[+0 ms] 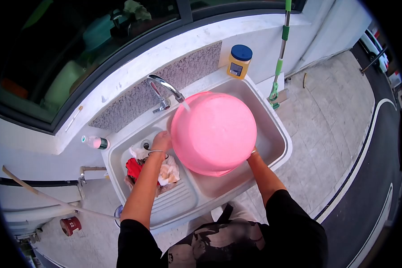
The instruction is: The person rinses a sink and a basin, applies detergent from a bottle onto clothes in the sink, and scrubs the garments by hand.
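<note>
A pink basin (214,134) sits bottom up and tilted over the right-hand bowl of the sink (265,119), its left side reaching past the divider toward the draining side. The left hand (162,140) is against the basin's left side, a thin bracelet at its wrist; its fingers look bent toward the rim, but I cannot tell whether they pinch it. The right hand (253,154) is at the basin's lower right side and mostly hidden by it, so I cannot tell how those fingers lie.

Water (186,106) runs from the metal tap (170,86), at the sink's far edge, onto the basin. Wet-looking clothes (169,170), red, white and pale pink, lie heaped in the left part of the sink, beside the left forearm.

At the sink's far right corner stands a yellow jar (239,62) with a blue lid; its dark label carries writing too small to read. Near the far left corner is a bottle (95,142) with a dark green label, also unreadable. Beyond the right edge stands a green and silver mop (278,67). On the ground past the left edge, a dark red bucket (70,226) bears pale markings that cannot be made out.
</note>
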The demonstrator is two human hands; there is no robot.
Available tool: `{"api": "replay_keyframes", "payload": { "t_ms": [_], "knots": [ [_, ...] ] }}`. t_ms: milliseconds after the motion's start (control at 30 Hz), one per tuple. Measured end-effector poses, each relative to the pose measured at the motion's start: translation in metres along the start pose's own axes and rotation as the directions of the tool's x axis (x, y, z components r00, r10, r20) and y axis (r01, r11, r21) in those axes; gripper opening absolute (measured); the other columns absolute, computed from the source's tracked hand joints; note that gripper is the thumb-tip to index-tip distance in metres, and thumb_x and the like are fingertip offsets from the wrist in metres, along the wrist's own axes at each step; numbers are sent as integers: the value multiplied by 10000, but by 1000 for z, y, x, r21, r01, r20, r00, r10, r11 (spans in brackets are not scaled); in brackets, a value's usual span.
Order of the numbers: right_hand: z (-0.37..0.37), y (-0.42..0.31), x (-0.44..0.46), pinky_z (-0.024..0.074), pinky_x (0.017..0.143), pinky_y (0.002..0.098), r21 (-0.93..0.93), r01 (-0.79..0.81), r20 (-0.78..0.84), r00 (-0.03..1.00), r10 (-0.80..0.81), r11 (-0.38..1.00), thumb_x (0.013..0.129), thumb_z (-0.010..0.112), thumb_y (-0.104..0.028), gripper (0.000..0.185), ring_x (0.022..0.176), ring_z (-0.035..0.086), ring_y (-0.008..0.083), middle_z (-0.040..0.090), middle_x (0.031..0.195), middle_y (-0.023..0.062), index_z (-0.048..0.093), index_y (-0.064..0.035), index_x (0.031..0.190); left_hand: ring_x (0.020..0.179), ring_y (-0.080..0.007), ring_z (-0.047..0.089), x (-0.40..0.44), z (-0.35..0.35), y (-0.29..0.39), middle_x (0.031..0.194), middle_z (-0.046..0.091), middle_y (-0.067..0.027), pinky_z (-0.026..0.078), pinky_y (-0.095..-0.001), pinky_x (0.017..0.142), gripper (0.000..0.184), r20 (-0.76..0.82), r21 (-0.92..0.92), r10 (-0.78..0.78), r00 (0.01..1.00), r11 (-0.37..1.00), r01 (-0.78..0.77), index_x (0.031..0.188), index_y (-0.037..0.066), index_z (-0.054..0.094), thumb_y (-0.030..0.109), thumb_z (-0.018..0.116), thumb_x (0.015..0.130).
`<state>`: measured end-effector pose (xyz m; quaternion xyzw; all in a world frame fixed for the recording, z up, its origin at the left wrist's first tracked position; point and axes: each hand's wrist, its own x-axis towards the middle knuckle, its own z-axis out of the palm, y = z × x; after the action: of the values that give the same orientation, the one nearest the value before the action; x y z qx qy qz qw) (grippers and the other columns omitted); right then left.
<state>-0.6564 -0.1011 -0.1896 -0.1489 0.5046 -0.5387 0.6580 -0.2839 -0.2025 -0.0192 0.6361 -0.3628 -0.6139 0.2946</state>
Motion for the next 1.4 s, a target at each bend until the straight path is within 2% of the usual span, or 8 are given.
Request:
{"api": "replay_keyframes", "payload": {
  "t_ms": [333, 533, 767, 1067, 1167, 1267, 1367, 1400],
  "knots": [
    [5, -30, -10, 464, 910, 328, -27, -10, -46, 999, 9, 1000, 932, 494, -376, 579, 1059, 576, 207, 557, 1247, 133, 396, 5, 1357, 937, -282, 620, -32, 10, 16, 1086, 578, -138, 515, -381, 809, 502, -28, -86, -77, 997, 994, 74, 1298, -39, 391, 113, 540, 843],
    [12, -46, -21, 462, 912, 325, -20, -30, -73, 997, 28, 999, 930, 498, -367, 578, 1059, 575, 202, 557, 1246, 132, 393, 6, 1359, 946, -270, 625, -38, 21, 6, 1081, 591, -163, 520, -376, 836, 492, 133, -125, 10, 991, 992, 7, 1293, -44, 388, 111, 535, 850],
    [20, -53, -25, 461, 914, 321, 1, -31, -77, 997, 31, 1000, 928, 503, -357, 578, 1058, 574, 197, 557, 1246, 132, 391, 8, 1362, 989, -258, 617, -87, 35, 38, 1129, 586, -179, 497, -368, 889, 418, 114, -148, 26, 993, 989, -9, 1264, -63, 420, 85, 509, 883],
    [8, -118, -59, 459, 917, 317, -117, 38, -7, 999, -39, 992, 925, 509, -344, 578, 1058, 573, 191, 558, 1246, 131, 387, 10, 1365, 1123, -241, 557, -130, 71, 97, 1194, 566, -185, 419, -349, 979, 418, 258, -290, 297, 919, 931, -220, 1271, -84, 441, 90, 522, 900],
    [3, -163, -77, 458, 918, 315, -202, 97, 47, 995, -89, 975, 924, 511, -340, 578, 1057, 572, 189, 558, 1246, 130, 386, 10, 1366, 1130, -222, 547, -136, 87, 122, 1206, 564, -172, 409, -327, 981, 420, 287, -254, 451, 845, 886, -387, 1273, -84, 457, 99, 535, 903],
    [-1, -210, -91, 457, 919, 314, -300, 169, 116, 983, -140, 939, 923, 513, -336, 578, 1057, 572, 186, 558, 1246, 130, 384, 11, 1367, 1105, -177, 551, -138, 102, 141, 1193, 586, -122, 402, -292, 975, 376, 256, -153, 508, 822, 861, -484, 1248, -59, 510, 109, 539, 913],
    [5, -258, -100, 457, 920, 313, -419, 273, 206, 957, -202, 866, 922, 515, -332, 579, 1057, 572, 184, 558, 1246, 130, 383, 12, 1368, 1014, -137, 588, -126, 115, 138, 1108, 622, -105, 454, -247, 860, 295, 274, -172, 539, 796, 842, -511, 1160, -46, 578, 68, 561, 888],
    [4, -273, -100, 456, 920, 312, -457, 305, 234, 947, -218, 835, 921, 515, -330, 579, 1057, 572, 183, 558, 1246, 130, 383, 12, 1369, 1011, -137, 587, -116, 124, 126, 1124, 623, -94, 457, -245, 852, 271, 216, -125, 614, 759, 789, -602, 1148, -35, 590, 65, 564, 897]
  ]
}}
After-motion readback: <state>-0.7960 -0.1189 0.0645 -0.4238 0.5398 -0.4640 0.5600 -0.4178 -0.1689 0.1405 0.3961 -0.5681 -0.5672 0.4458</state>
